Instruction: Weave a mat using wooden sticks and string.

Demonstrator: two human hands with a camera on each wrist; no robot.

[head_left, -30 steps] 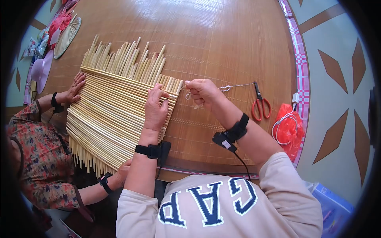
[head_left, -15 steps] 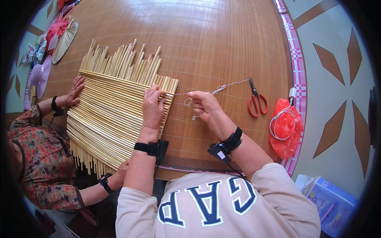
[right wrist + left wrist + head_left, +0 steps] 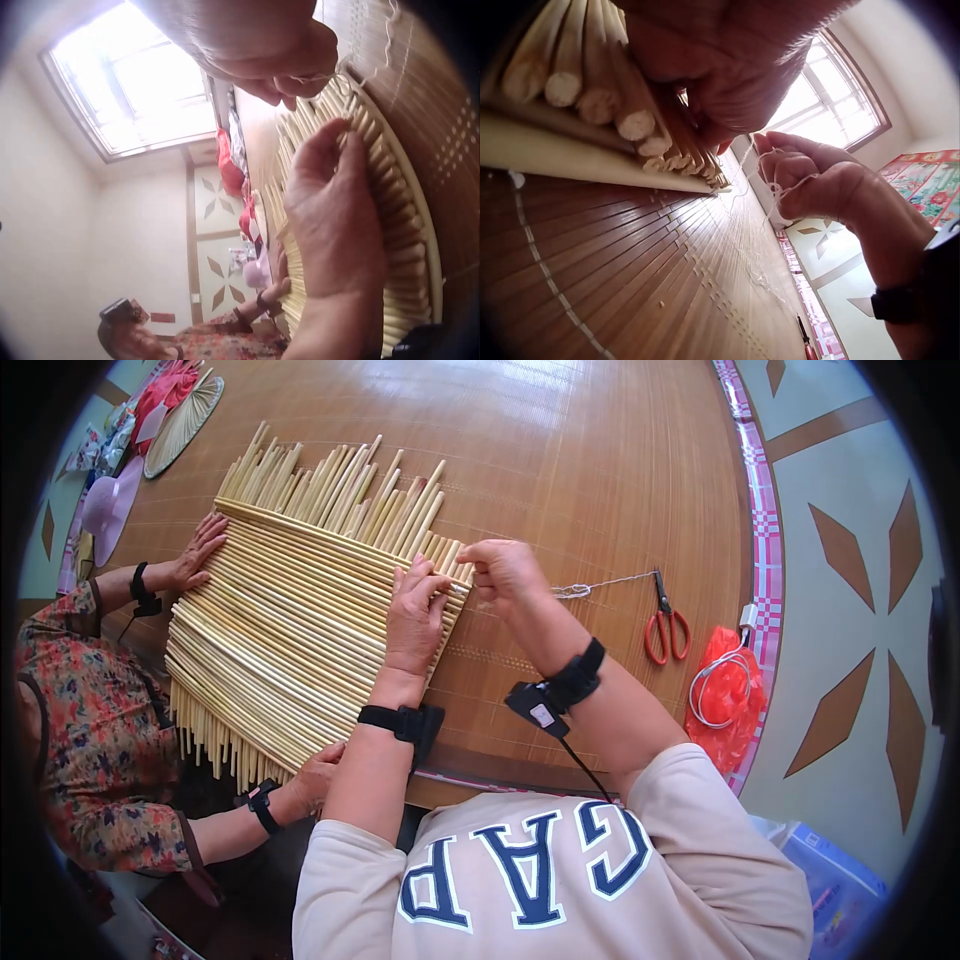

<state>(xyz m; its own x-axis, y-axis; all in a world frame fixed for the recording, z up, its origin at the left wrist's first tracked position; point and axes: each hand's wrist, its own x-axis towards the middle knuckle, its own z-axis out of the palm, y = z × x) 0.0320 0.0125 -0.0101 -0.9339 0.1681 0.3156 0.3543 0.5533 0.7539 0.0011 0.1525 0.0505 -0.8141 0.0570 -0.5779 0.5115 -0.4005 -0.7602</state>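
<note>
Pale, straight sticks [image 3: 290,620] lie side by side in a mat-like row, with loose sticks [image 3: 350,490] poking out beyond it. At the right end of the far stick, my left hand [image 3: 415,625] pinches it between thumb and forefinger. Just beyond that end, my right hand [image 3: 508,572] pinches a thin white string [image 3: 776,187], the other fingers curled in. Loops of the string hang about these fingers in the left wrist view. Its tail runs right across the table to red-handled scissors [image 3: 665,628].
Another person's hand [image 3: 200,550] rests flat on the left side of the sticks, their other hand [image 3: 318,772] at the near edge. A red plastic bag [image 3: 725,690] with a white cable lies at the right. A hand fan [image 3: 185,430] and pink hat [image 3: 105,505] are far left.
My right hand drew the string taut to the right half a second ago; now it is back up close beside the stick end. My left hand keeps its place on the sticks.
</note>
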